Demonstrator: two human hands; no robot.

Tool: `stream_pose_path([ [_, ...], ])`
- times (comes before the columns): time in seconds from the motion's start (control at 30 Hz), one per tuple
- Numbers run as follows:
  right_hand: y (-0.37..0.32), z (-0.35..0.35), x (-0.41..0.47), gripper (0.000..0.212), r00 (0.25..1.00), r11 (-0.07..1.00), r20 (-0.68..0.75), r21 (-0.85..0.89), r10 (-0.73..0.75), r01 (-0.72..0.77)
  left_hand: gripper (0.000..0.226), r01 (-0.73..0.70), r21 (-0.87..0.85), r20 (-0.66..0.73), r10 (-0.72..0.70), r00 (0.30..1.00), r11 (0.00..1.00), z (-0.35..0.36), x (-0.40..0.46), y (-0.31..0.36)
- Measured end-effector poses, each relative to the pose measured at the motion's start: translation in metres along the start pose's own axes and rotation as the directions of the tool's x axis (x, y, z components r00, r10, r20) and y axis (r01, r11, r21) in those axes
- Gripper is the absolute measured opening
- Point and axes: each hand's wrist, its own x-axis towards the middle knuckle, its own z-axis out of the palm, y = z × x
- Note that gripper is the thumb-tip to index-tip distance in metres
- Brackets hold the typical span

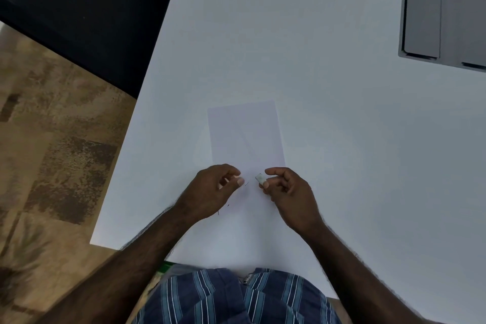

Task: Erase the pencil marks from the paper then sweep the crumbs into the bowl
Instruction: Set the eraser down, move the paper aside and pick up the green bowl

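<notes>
Eraser [261,178] pinched in our right hand [288,193] just beyond the paper [246,134] near edge, ready for rubbing; our left hand [213,189], fingers curled, seemingly holding nothing, lay near crumbs [228,204]. We saw no bowl.

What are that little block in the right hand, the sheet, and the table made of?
The little block, pinched in the right hand, looks like a pale rubber or vinyl eraser: matte, with a worn corner. The sheet seems thin matte paper, lying flat with faint lines. The table looks like smooth white laminate, though painted wood is possible; its surface is even with no grain.
</notes>
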Motion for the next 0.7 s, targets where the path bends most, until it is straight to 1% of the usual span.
stream_pose_path([
  [0.07,-0.005,0.004,-0.002,0.019,0.998,0.997,0.05,-0.058,-0.039,0.042,0.027,0.017,-0.106,0.075,-0.009,0.997,0.994,0.002,0.001,0.006],
  [0.13,-0.012,0.01,-0.001,0.018,0.992,0.993,0.1,-0.084,-0.07,0.079,0.026,-0.021,-0.139,0.111,0.037,0.993,0.99,0.004,0.004,0.01],
  [0.2,-0.019,0.016,0.002,0.016,0.987,0.99,0.134,-0.096,-0.089,0.102,0.016,-0.039,-0.162,0.078,0.052,0.996,0.986,0.003,0.01,0.01],
  [0.27,-0.024,0.021,0.007,0.018,0.984,0.989,0.152,-0.102,-0.093,0.109,0.011,0.014,-0.224,0.026,-0.008,1.0,0.974,-0.001,0.018,0.007],
  [0.33,-0.024,0.023,0.013,0.025,0.983,0.973,0.143,-0.182,-0.117,0.142,0.009,0.072,-0.287,-0.034,-0.085,0.996,0.955,-0.008,0.028,0.002],
  [0.37,-0.023,0.023,0.016,0.028,0.98,0.945,0.121,-0.27,-0.158,0.185,0.008,0.099,-0.33,-0.068,-0.128,0.989,0.939,-0.013,0.033,-0.001],
  [0.43,-0.017,0.022,0.024,0.034,0.956,0.834,0.078,-0.473,-0.282,0.285,0.01,0.137,-0.426,-0.136,-0.213,0.968,0.894,-0.025,0.045,-0.009],
  [0.5,-0.006,0.019,0.035,0.038,0.907,0.711,0.064,-0.599,-0.417,0.369,0.013,0.147,-0.486,-0.195,-0.271,0.943,0.861,-0.04,0.06,-0.016],
  [0.53,0.0,0.018,0.041,0.039,0.887,0.66,0.068,-0.643,-0.456,0.389,0.015,0.144,-0.5,-0.226,-0.289,0.93,0.854,-0.047,0.068,-0.019],
  [0.63,0.011,0.016,0.056,0.048,0.874,0.554,0.081,-0.745,-0.478,0.372,0.017,0.143,-0.523,-0.307,-0.342,0.888,0.84,-0.063,0.093,-0.026],
  [0.7,0.016,0.016,0.062,0.05,0.872,0.509,0.089,-0.782,-0.481,0.361,0.007,0.153,-0.57,-0.323,-0.392,0.862,0.807,-0.07,0.108,-0.028],
])
